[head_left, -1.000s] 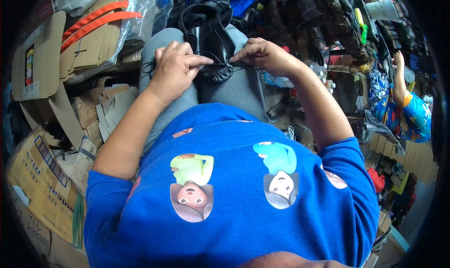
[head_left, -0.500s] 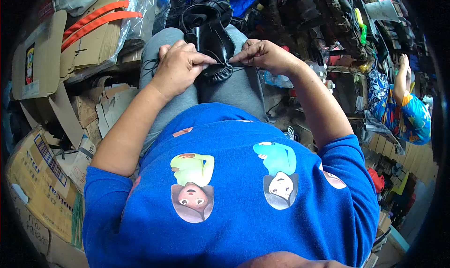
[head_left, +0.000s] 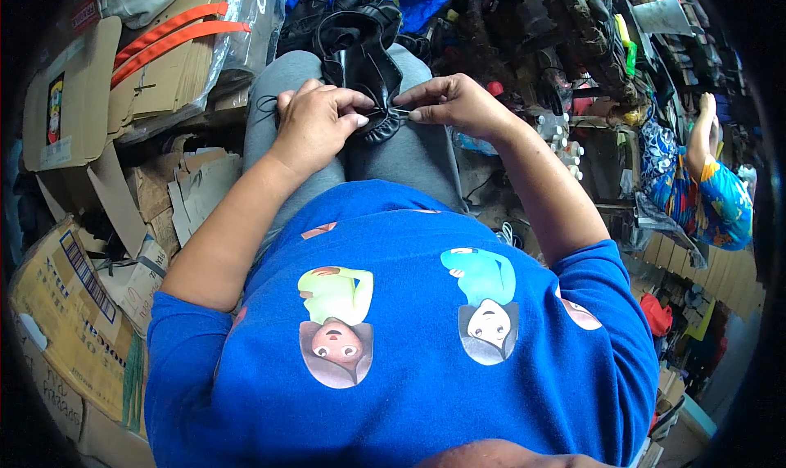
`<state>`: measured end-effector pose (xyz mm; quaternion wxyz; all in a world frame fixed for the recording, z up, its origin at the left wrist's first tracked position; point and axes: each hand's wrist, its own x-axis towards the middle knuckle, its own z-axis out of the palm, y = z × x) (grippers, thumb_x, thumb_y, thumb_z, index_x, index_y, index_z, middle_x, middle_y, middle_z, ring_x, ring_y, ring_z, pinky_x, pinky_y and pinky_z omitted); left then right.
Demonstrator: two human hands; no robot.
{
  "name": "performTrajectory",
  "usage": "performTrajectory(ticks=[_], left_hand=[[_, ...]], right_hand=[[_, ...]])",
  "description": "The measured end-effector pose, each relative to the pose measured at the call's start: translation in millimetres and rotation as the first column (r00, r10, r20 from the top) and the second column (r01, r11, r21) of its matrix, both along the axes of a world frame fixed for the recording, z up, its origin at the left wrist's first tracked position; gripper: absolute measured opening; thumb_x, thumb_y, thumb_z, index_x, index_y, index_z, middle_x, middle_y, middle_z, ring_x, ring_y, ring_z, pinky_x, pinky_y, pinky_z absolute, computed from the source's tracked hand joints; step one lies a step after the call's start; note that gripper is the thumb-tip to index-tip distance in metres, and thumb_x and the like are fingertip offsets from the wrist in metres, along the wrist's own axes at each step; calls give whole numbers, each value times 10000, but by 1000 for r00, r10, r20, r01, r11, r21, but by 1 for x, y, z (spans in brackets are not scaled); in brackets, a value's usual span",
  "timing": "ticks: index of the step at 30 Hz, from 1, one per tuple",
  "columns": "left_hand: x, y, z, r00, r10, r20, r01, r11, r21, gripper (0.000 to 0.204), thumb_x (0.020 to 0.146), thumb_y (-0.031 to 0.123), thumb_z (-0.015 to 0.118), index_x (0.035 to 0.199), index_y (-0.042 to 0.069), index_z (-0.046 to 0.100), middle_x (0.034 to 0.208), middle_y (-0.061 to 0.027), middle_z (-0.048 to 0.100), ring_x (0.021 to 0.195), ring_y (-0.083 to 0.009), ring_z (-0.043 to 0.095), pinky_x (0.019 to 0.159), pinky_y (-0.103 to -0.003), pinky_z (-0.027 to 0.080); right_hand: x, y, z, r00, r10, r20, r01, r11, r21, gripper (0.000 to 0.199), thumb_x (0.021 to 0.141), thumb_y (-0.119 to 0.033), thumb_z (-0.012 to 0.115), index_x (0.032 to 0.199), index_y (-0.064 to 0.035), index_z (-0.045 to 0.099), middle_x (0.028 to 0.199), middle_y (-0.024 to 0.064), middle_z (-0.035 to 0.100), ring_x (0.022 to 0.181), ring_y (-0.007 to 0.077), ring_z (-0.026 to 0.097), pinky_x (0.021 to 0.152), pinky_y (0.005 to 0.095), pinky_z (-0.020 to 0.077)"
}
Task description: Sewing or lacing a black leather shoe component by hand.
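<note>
Far left, flattened cardboard boxes [head_left: 74, 304] lean in a heap, and above them a stack of card [head_left: 164, 75] wrapped in clear plastic with orange straps across it. Next comes the seated person's left hand [head_left: 315, 124], fingers curled shut, pinching the gathered edge of a black leather shoe piece [head_left: 364, 67] that lies on their lap, across grey trousers [head_left: 409, 153]. A thin black thread [head_left: 391, 112] runs tight between the hands. The right hand [head_left: 454, 104] meets it just beside, thumb and forefinger nipped closed on the thread. Beyond, shelves hold a jumble of shoes [head_left: 573, 42]. Far right, another person in a patterned sleeve [head_left: 704, 194] raises an arm.
</note>
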<state>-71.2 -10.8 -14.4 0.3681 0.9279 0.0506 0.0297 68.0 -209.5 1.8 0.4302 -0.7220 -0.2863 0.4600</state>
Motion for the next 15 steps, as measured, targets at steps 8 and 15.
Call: performTrajectory(ticks=[8, 15], left_hand=[[4, -11, 1, 989, 57, -135, -62, 998, -28, 157, 742, 241, 703, 892, 198, 689, 794, 48, 664, 895, -140, 548, 836, -349, 276], [14, -10, -1, 991, -11, -136, 3, 998, -61, 172, 729, 199, 707, 885, 146, 656, 771, 8, 659, 854, -167, 581, 805, -360, 295]], right_hand=[[-6, 5, -1, 1000, -5, -14, 5, 1000, -6, 291, 820, -19, 660, 1111, -22, 642, 952, 13, 667, 847, 60, 592, 796, 216, 483], [-1, 12, -2, 999, 27, -31, -27, 1000, -3, 245, 823, -55, 672, 1060, 0, 640, 935, 5, 658, 853, 68, 588, 781, 220, 476]])
